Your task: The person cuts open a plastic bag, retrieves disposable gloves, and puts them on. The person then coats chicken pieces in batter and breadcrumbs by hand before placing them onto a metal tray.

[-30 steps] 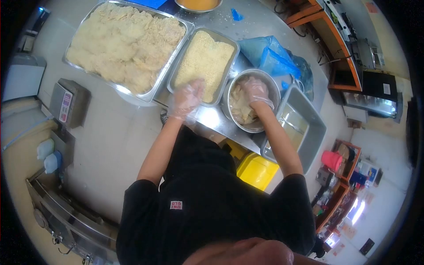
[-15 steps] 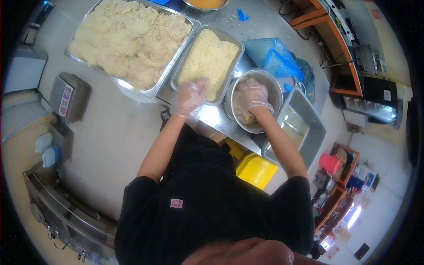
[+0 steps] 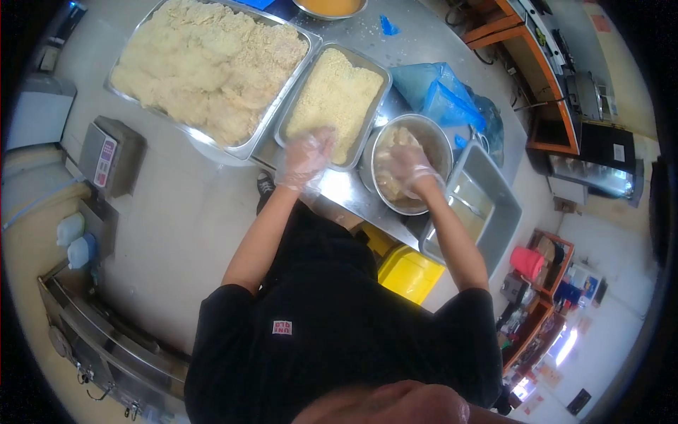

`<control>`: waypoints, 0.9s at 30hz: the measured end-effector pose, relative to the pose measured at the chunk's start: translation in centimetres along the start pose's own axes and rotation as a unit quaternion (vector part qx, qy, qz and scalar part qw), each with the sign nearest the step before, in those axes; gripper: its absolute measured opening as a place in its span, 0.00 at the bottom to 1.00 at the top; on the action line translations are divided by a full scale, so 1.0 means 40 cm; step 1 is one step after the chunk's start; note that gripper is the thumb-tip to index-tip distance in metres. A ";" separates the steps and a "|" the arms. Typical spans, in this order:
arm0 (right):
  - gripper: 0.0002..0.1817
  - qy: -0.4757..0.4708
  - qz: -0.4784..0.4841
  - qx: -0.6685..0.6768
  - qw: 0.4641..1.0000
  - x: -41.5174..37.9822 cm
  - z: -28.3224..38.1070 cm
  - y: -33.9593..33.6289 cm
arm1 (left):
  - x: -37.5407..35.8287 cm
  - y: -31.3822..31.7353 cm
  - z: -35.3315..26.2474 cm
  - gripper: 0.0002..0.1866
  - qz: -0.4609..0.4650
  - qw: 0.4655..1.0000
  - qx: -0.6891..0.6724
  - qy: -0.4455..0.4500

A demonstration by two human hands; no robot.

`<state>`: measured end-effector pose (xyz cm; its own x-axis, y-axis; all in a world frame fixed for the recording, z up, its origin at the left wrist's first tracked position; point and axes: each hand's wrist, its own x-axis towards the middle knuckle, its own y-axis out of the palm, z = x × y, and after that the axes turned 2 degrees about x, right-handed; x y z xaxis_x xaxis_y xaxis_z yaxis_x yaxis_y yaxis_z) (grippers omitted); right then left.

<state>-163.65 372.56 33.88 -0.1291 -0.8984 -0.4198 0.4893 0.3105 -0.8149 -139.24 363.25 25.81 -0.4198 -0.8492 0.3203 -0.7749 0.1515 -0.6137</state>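
Observation:
My left hand point(image 3: 308, 157), in a clear plastic glove, rests over the near left corner of a small metal tray point(image 3: 387, 79) of pale crumbs point(image 3: 335, 95). Its fingers look curled, but what they hold, if anything, is hidden. Inside a round metal pot point(image 3: 445, 145), my right hand point(image 3: 408, 164), also gloved, has its fingers on a pale, wet piece point(image 3: 395, 141); the fingertips are blurred. Left of the small tray is a large metal tray point(image 3: 282, 106) heaped with crumb-coated pieces point(image 3: 205, 63).
A grey plastic bin point(image 3: 505, 201) touches the pot's right side. Behind the pot lies a blue plastic bag point(image 3: 438, 92). A bowl of orange liquid point(image 3: 330, 6) sits at the far edge. Below the table is a yellow container point(image 3: 411, 274); a scale point(image 3: 111, 157) stands left.
My right hand has shifted slightly toward me and right within the pot, and the pale piece shows more beside its fingers. My left hand has barely moved.

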 end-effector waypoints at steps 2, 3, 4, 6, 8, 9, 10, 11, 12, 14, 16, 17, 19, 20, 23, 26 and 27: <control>0.17 0.027 0.001 0.159 0.987 -0.018 0.000 -0.066 | -0.008 0.019 0.018 0.10 0.010 1.000 0.007 -0.010; 0.20 0.069 0.019 0.182 0.981 0.004 -0.057 -0.058 | -0.009 0.025 0.022 0.12 0.015 1.000 0.011 -0.014; 0.20 0.045 -0.011 0.140 0.989 0.033 -0.101 -0.040 | -0.007 0.023 0.018 0.10 0.013 1.000 0.017 -0.010; 0.20 -0.003 -0.072 0.057 0.996 0.085 -0.168 0.001 | -0.004 0.015 0.006 0.07 0.010 1.000 0.030 0.001; 0.20 0.013 -0.092 -0.020 0.995 0.130 -0.182 0.045 | -0.005 0.017 0.010 0.07 0.024 0.999 0.047 0.003; 0.20 0.021 -0.101 -0.057 0.993 0.139 -0.180 0.059 | -0.008 0.018 0.012 0.07 0.032 0.998 0.056 0.003; 0.20 0.043 -0.102 -0.051 0.993 0.129 -0.151 0.039 | -0.011 0.018 0.014 0.07 0.038 0.997 0.059 0.011; 0.20 0.062 -0.102 -0.045 0.992 0.121 -0.126 0.006 | -0.013 0.016 0.017 0.08 0.043 0.997 0.064 0.019; 0.20 0.080 -0.101 -0.041 0.991 0.114 -0.097 -0.024 | -0.012 0.015 0.020 0.08 0.045 0.996 0.068 0.023; 0.20 0.084 -0.151 0.050 0.984 0.082 -0.101 -0.047 | -0.013 0.019 0.022 0.08 0.039 0.996 0.072 0.016; 0.19 0.081 -0.176 0.050 0.980 0.028 -0.068 -0.076 | -0.024 0.027 0.025 0.09 0.037 0.996 0.080 0.016; 0.18 0.073 -0.179 0.006 0.981 0.000 -0.020 -0.105 | -0.026 0.033 0.030 0.09 0.034 0.995 0.087 0.022; 0.17 0.044 -0.148 -0.100 0.983 -0.001 0.005 -0.099 | -0.024 0.033 0.027 0.09 0.034 0.995 0.097 0.020; 0.16 0.022 -0.113 -0.161 0.980 0.017 -0.017 -0.059 | -0.025 0.032 0.024 0.09 0.037 0.994 0.098 0.014; 0.13 -0.071 -0.064 -0.258 0.961 0.040 -0.083 0.093 | -0.001 0.038 0.036 0.17 0.079 0.993 0.076 0.037; 0.11 -0.100 -0.018 -0.213 0.972 0.039 -0.081 0.116 | 0.062 0.061 0.041 0.27 0.051 0.984 0.168 0.009; 0.11 -0.097 0.005 -0.182 0.978 0.035 -0.076 0.116 | 0.081 0.073 0.041 0.30 0.027 0.975 0.218 -0.016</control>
<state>-164.16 373.67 28.30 0.0579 -0.9258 -0.3736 0.1451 0.3781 -0.9143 -142.09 360.11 23.88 -0.4340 -0.8625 0.2604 -0.4741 -0.0271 -0.8801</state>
